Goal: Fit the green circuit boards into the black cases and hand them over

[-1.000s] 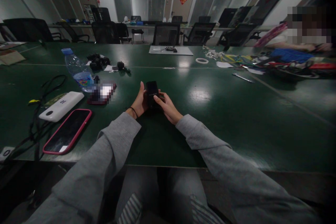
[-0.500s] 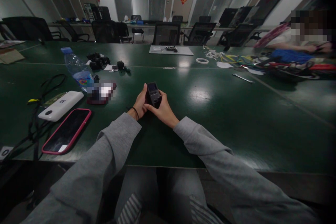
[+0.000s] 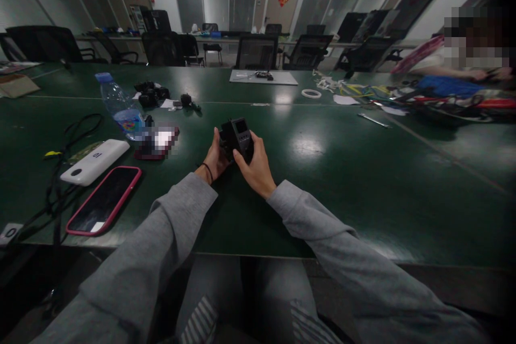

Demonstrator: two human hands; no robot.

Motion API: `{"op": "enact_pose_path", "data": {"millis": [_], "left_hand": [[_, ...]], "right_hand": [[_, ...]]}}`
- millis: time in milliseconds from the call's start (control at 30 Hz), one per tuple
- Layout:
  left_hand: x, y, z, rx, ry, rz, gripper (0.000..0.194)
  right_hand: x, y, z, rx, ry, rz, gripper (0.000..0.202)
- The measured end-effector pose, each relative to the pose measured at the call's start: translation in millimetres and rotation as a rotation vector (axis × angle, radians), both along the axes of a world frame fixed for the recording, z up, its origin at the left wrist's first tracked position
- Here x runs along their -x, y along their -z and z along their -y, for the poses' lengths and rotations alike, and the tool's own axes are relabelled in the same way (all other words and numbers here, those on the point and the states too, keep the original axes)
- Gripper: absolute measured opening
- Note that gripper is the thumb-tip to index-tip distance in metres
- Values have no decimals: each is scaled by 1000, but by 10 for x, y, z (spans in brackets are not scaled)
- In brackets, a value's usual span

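One green table spread beneath and around the grip. One person sat far off to its right, partly blurred out. One white board lay well beyond it, and one plastic bottle stood to its left, farther out. Two hands made the grip: the left hand curved around the near-left side of one black device, while the right hand clasped its right side, thumb on the lower front. The device sat between them, tilted, its small screen beyond the right thumb. Left of the grip lay one pink-edged phone, one white slab and one pixelated object. Beyond and right of it lay one white ring and one metal tool.
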State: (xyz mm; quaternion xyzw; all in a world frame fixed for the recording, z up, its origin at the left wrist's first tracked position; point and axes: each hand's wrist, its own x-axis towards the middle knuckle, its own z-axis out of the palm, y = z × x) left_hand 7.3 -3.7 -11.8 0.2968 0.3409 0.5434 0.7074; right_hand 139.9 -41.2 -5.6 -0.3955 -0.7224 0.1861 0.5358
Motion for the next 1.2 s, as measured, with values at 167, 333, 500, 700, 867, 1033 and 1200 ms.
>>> {"op": "enact_pose_path", "data": {"millis": [167,333,500,700,867,1033,1200], "left_hand": [[28,-14,-25,65,-47,-22,68],[20,-57,-18,100,-62,-59,67],[9,-76,-18,72,-98,-39,63],[18,-54,-39,34,-106,-30,64],[49,-33,-66,58,-90,-60,67],[75,-35,-70,20,-130,-68,57],[82,-57,-50,29,-109,-96,54]], "right_hand": [[-176,-119,-119,-121,151,13,62],[-370,96,-376,-20,213,119,65],[-404,281,-451,115,181,211,65],[-408,298,-451,96,254,328,61],[-404,286,-435,92,349,489,66],[-398,270,-412,56,355,513,63],[-414,294,-425,52,356,527,62]]}}
